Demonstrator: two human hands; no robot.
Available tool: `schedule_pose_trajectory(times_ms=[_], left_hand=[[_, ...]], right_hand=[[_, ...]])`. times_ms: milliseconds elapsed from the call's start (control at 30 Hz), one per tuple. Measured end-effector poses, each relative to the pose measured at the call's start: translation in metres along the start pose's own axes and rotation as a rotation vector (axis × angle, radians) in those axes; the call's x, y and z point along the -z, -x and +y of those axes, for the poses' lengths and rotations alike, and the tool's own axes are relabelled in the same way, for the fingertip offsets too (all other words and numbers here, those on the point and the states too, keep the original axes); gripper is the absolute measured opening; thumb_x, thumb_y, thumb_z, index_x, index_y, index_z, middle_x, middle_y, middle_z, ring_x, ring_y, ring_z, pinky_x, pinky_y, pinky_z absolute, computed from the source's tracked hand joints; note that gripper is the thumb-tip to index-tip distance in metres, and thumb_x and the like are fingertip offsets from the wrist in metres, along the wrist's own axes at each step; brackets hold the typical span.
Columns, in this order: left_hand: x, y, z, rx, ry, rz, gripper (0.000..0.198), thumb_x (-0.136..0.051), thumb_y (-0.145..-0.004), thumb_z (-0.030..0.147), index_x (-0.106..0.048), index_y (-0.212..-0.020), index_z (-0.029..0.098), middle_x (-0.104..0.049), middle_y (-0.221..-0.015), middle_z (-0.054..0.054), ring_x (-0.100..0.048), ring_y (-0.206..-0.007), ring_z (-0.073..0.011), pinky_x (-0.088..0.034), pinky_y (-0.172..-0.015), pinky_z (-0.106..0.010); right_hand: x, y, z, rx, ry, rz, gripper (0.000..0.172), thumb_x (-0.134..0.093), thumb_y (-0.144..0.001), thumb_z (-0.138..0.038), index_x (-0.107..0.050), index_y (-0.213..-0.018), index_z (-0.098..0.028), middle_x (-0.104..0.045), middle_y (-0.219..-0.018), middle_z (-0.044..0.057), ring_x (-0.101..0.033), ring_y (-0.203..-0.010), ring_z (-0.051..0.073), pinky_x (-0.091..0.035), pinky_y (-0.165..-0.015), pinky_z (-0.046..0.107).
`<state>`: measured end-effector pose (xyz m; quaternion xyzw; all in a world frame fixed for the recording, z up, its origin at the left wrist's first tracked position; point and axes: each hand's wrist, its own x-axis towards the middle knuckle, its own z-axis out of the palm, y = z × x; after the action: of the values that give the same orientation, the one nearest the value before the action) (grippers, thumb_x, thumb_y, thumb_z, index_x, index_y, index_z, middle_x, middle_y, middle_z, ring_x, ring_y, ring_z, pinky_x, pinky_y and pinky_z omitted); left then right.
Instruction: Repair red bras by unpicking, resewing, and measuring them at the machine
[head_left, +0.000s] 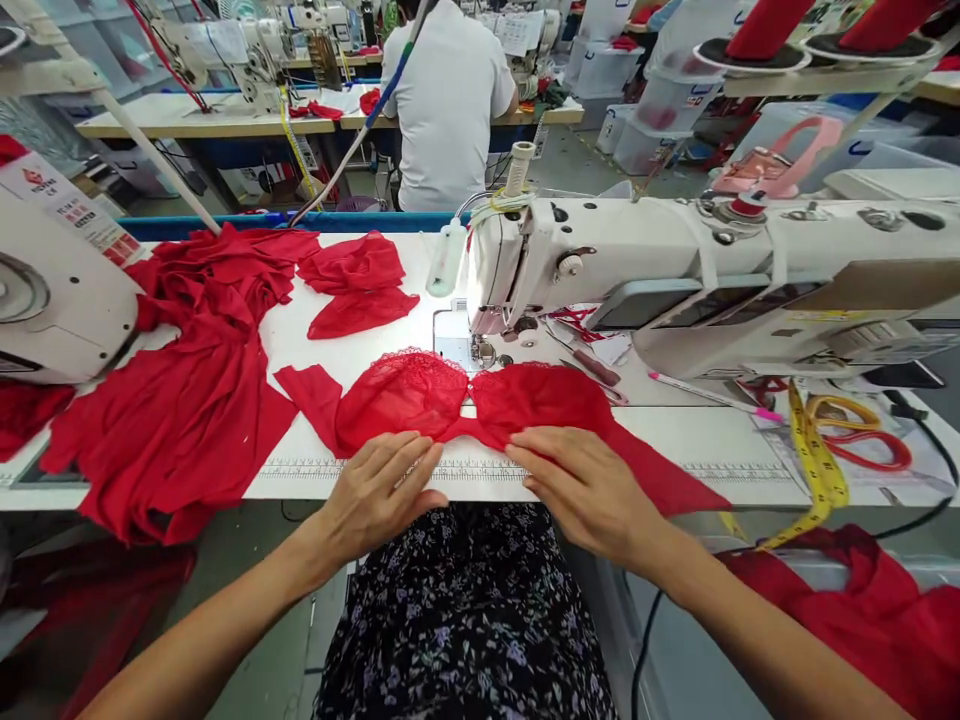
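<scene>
A red lace bra piece lies spread on the white sewing table, just in front of the sewing machine. My left hand rests flat with fingers stretched out on the lower edge of the left cup. My right hand lies flat the same way on the lower edge of the right cup and its red band. Both hands press the fabric near the table's front edge, over a printed ruler strip.
A heap of red fabric covers the table's left side, with smaller red pieces behind. Scissors, a yellow tape measure and a pen lie at the right. A person in a white shirt sits at the far table.
</scene>
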<state>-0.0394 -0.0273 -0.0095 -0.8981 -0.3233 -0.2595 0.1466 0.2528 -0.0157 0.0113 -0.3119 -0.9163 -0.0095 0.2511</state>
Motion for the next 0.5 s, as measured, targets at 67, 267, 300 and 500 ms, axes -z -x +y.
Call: schedule_pose_trajectory(times_ms=[67, 267, 300, 500], left_hand=[[-0.007, -0.008, 0.008, 0.049, 0.006, -0.02, 0.047, -0.058, -0.096, 0.041, -0.059, -0.127, 0.005, -0.068, -0.118, -0.015, -0.061, -0.111, -0.0263, -0.048, -0.097, -0.04], [-0.019, -0.006, 0.018, 0.156, 0.019, -0.113, 0.05, -0.052, -0.098, 0.045, -0.059, -0.129, 0.005, -0.067, -0.121, -0.015, -0.059, -0.112, -0.0277, -0.045, -0.098, -0.042], [-0.02, -0.005, 0.018, 0.159, 0.028, -0.114, 0.05, -0.053, -0.098, 0.044, -0.059, -0.129, 0.005, -0.066, -0.122, -0.015, -0.058, -0.113, -0.028, -0.045, -0.099, -0.042], [-0.02, -0.008, 0.014, 0.215, 0.073, -0.149, 0.04, -0.054, -0.098, 0.039, -0.063, -0.122, 0.008, -0.066, -0.123, -0.013, -0.057, -0.111, -0.0273, -0.041, -0.1, -0.044]], right_hand=[[-0.013, -0.017, -0.001, 0.028, -0.021, -0.045, 0.031, -0.052, -0.097, -0.016, -0.059, -0.127, -0.013, -0.066, -0.124, 0.011, -0.056, -0.119, 0.023, -0.045, -0.099, 0.039], [-0.034, -0.038, 0.004, -0.006, -0.106, -0.115, 0.018, -0.051, -0.1, -0.023, -0.066, -0.107, -0.017, -0.071, -0.105, 0.007, -0.061, -0.1, 0.019, -0.041, -0.089, 0.037], [-0.035, -0.041, 0.005, -0.022, -0.123, -0.098, 0.018, -0.051, -0.1, -0.022, -0.066, -0.106, -0.017, -0.071, -0.104, 0.007, -0.06, -0.098, 0.019, -0.04, -0.087, 0.036], [-0.045, -0.066, 0.014, -0.024, -0.06, -0.096, 0.017, -0.051, -0.097, -0.016, -0.067, -0.095, -0.017, -0.067, -0.091, 0.005, -0.054, -0.084, 0.017, -0.036, -0.073, 0.033]])
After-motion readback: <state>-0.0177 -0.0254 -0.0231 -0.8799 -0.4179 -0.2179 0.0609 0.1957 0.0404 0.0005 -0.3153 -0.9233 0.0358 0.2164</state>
